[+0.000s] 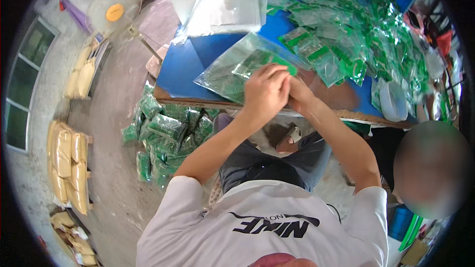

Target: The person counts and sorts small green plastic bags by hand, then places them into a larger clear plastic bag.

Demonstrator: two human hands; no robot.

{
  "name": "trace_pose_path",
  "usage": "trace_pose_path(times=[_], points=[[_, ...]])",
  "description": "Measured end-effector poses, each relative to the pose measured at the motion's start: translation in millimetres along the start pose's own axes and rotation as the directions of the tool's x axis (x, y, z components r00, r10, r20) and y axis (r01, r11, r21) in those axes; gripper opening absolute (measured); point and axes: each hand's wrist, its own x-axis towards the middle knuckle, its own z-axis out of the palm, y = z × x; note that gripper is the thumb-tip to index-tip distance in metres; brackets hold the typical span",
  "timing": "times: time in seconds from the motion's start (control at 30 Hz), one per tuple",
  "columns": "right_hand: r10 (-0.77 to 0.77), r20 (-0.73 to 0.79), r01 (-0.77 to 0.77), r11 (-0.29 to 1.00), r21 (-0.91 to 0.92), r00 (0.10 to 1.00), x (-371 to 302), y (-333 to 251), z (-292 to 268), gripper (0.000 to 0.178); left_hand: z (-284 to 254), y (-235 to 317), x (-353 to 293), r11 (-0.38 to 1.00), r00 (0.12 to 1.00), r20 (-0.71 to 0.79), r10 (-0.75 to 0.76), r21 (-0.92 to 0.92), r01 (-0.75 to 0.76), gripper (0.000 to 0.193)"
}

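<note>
My two hands meet at the near edge of the blue table, above a large clear plastic bag [221,71]. The fingers of my left hand [267,91] are curled, with their tips close against the right hand. My right hand [300,94] is closed beside it, partly hidden behind the left. A small clear packet with green contents [289,66] sticks out past the fingertips, gripped between the hands. Another clear-and-green packet [242,69] lies on the big bag, left of the fingers. The exact finger grip is hidden.
A wide heap of green-and-clear packets [341,34] covers the table's right side, with a white plastic tub [393,101] at its near end. A clear bin [227,12] stands at the back. Filled green bags [166,126] lie on the floor left. Another person sits at right.
</note>
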Motion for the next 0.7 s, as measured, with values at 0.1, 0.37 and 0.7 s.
trace_pose_path(times=[0.1,0.37,0.7], points=[[-0.221,0.136,0.228,0.973,-0.035,0.966,38.8,28.3,-30.5,0.045,14.7,7.9,9.9,1.0,1.0,0.029,-0.008,-0.012,0.009,0.015],[0.1,-0.079,-0.124,0.91,-0.396,0.992,45.2,-11.9,5.5,0.086,-46.5,-221.7,-3.8,0.267,0.55,0.525,-0.65,-0.52,0.812,0.083],[-0.006,-0.047,-0.016,0.888,-0.459,0.999,42.4,11.3,12.2,0.115,-51.0,-203.6,-8.0,0.192,0.529,0.697,-0.484,-0.505,0.841,0.073]])
